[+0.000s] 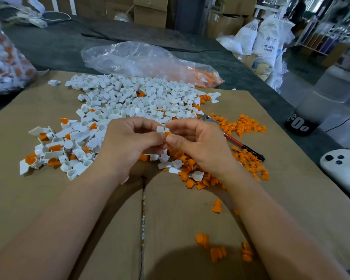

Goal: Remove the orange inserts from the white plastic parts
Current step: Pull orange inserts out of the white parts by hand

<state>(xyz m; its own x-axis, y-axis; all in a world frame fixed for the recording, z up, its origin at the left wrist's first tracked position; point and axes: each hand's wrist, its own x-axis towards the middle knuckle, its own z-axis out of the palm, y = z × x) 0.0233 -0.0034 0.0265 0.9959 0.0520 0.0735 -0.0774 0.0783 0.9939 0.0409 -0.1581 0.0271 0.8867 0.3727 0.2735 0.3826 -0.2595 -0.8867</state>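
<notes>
My left hand [129, 142] pinches a small white plastic part [160, 129] just above the cardboard. My right hand [198, 144] pinches the orange insert [167, 133] that sticks out of that part. Both hands meet at the middle of the view. Behind them lies a big heap of white parts [133, 98]. White parts with orange inserts in them [49, 150] lie at the left. Loose orange inserts [247, 126] are scattered at the right and under my right wrist.
Flat cardboard [49, 199] covers the table. A red and black tool [242, 145] lies right of my right hand. A clear plastic bag [141, 59] with orange pieces lies behind the heap, another full bag [6, 65] at far left. A white controller [343, 164] sits at the right edge.
</notes>
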